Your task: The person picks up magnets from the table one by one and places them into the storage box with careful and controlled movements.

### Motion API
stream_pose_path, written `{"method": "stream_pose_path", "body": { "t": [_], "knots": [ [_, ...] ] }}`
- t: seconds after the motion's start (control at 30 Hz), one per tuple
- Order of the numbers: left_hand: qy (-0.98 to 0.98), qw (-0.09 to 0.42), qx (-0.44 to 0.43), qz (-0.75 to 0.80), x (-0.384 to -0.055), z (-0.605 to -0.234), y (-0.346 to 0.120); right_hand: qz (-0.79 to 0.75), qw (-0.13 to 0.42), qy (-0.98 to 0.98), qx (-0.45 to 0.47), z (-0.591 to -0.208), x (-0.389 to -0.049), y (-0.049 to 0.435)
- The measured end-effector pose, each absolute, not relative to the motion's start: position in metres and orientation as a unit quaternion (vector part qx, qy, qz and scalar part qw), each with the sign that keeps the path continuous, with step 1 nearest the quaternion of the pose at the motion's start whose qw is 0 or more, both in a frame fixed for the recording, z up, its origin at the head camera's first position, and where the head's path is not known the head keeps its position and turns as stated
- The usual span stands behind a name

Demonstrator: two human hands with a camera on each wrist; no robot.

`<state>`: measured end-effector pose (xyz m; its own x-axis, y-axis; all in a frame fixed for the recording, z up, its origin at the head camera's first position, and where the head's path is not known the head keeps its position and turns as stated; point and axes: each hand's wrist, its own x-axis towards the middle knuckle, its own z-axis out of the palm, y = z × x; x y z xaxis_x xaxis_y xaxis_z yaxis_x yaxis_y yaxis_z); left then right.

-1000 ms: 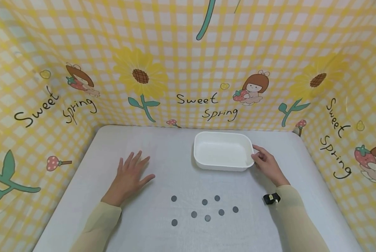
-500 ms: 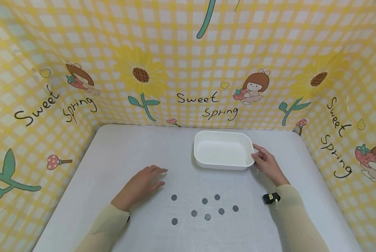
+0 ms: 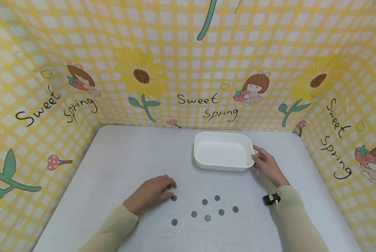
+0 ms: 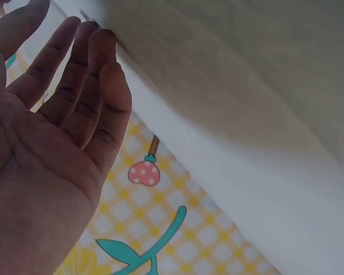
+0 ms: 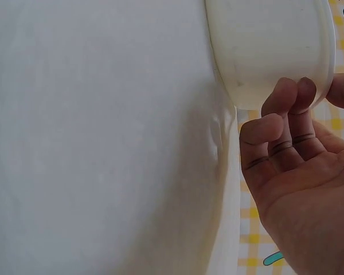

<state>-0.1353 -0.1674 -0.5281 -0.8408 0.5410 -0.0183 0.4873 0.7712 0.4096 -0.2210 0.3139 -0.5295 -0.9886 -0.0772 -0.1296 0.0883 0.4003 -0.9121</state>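
Observation:
A white rectangular plastic box point(image 3: 220, 167), with nothing in it, stands towards the back of the table, right of centre. My right hand point(image 3: 268, 167) holds its right end, thumb at the rim and fingertips against the outer wall point(image 5: 264, 51). Small flat grey discs lie scattered nearer to me. Over the back left disc point(image 3: 174, 199) comes my left hand point(image 3: 151, 193), its thumb tip overlapping the disc's edge in the head view. In the left wrist view the left hand point(image 4: 51, 132) has loosely bent fingers, thumb apart, and nothing in the palm.
Another grey disc point(image 3: 174, 222) lies at the front left, and several more, such as this disc point(image 3: 207, 218), lie in a loose group at centre. A small black device point(image 3: 271, 198) sits by the right wrist. Yellow checked cloth walls point(image 3: 188, 70) enclose the white-covered table point(image 3: 137, 147).
My left hand has come right and towards me, from spread fingers over bare table to the back left disc, its fingers bending. The right hand and the box have stayed put.

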Motion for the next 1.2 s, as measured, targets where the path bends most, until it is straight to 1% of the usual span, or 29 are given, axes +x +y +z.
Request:
{"method": "stream_pose_path", "body": {
  "t": [0.17, 0.67, 0.93, 1.2],
  "knots": [
    [0.933, 0.07, 0.29, 0.2, -0.1339, -0.5268, -0.1628, -0.547, 0.076, 0.833, 0.001, -0.5295, -0.2192, 0.3136],
    [0.926, 0.036, 0.332, 0.177, -0.1324, -0.5321, -0.1627, -0.552, 0.074, 0.831, -0.006, -0.5328, -0.2187, 0.3144],
    [0.927, 0.032, 0.333, 0.169, -0.1317, -0.5326, -0.1632, -0.549, 0.069, 0.833, -0.004, -0.5312, -0.2191, 0.3146],
    [0.928, 0.042, 0.329, 0.167, -0.1307, -0.5318, -0.1627, -0.552, 0.074, 0.83, 0.003, -0.5332, -0.2194, 0.314]
  ]
}}
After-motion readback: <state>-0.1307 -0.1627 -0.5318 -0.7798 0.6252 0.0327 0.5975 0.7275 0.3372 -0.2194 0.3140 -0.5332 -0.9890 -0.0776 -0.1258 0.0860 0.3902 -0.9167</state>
